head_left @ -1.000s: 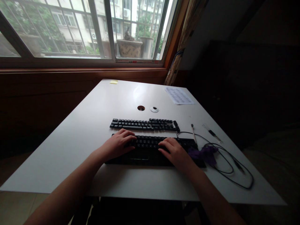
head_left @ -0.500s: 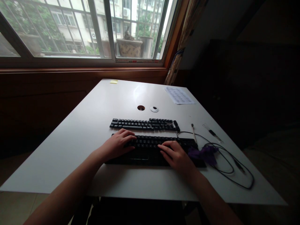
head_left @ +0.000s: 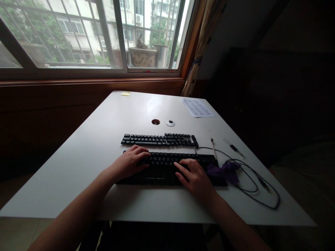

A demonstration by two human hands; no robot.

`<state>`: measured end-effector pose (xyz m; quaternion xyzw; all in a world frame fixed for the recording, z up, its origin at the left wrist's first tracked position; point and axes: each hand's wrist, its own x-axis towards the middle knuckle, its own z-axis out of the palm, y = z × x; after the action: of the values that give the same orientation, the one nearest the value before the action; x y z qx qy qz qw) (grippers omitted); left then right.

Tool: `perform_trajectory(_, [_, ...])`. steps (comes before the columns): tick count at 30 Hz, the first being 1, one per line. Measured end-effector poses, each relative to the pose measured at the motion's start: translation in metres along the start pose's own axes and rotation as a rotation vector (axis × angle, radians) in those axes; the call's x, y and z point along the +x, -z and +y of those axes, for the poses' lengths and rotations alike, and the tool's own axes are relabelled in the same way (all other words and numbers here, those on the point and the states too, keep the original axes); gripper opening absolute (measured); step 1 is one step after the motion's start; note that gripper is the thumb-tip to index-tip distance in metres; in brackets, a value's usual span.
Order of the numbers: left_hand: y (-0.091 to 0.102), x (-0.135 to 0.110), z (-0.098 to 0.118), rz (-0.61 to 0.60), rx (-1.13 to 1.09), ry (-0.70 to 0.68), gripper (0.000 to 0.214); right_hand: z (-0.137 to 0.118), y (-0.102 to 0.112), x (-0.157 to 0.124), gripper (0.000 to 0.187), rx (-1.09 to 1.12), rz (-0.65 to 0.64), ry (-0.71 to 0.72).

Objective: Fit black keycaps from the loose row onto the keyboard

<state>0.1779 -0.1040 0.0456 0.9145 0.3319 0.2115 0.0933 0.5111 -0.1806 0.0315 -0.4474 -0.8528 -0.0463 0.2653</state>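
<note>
A black keyboard [head_left: 157,178] lies near the front of the white table, its upper rows bearing keys. Over its left end rests my left hand [head_left: 134,158], palm down, fingers stretched on the keys and holding nothing. Right of the keyboard's middle, my right hand [head_left: 192,174] hovers or rests with fingers apart; its index fingertip is at the lower edge of the keys. Just behind the keyboard, loose black keycaps [head_left: 146,142] are laid out in rows. A crumpled purple cloth [head_left: 225,171] covers part of the keyboard's right end.
A looped black cable [head_left: 264,205] lies on the table's right side. Near it are a thin stick with a dark tip [head_left: 213,148] and a small wire-ended tool [head_left: 234,149]. Printed papers [head_left: 199,108], a yellow note [head_left: 125,93], a cable hole [head_left: 156,122] and its white cover [head_left: 170,123] are farther back.
The whole view has shifted slightly. The fingers of my right hand have spread a little, the index finger standing out farther from the others. My left hand stays on the keys.
</note>
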Motion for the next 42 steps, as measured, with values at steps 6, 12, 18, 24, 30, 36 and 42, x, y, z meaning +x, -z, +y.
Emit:
perform_trajectory(6, [0.002, 0.0, 0.002, -0.017, 0.005, 0.012, 0.038, -0.005, -0.001, -0.004, 0.039, -0.047, -0.024, -0.013])
perform_trajectory(12, [0.002, 0.0, 0.001, -0.01, -0.012, 0.004, 0.038, -0.01, -0.002, -0.012, 0.049, -0.073, -0.034, -0.037])
perform_trajectory(18, [0.001, 0.0, -0.001, -0.002, -0.013, -0.01, 0.037, -0.011, 0.0, -0.012, 0.043, 0.032, 0.075, -0.014])
perform_trajectory(24, [0.002, 0.001, 0.0, -0.02, -0.015, 0.003, 0.036, -0.012, 0.004, -0.011, 0.041, 0.073, 0.024, 0.005])
perform_trajectory(30, [0.004, 0.001, 0.001, -0.025, -0.013, 0.004, 0.036, -0.012, 0.006, -0.012, 0.038, 0.12, 0.089, 0.038])
perform_trajectory(36, [0.003, 0.001, 0.001, -0.028, -0.014, 0.004, 0.037, -0.013, 0.005, -0.01, 0.037, 0.094, 0.053, 0.027])
perform_trajectory(42, [0.002, 0.0, 0.001, -0.009, -0.018, 0.0, 0.038, -0.013, 0.005, -0.009, 0.038, 0.093, 0.054, 0.013])
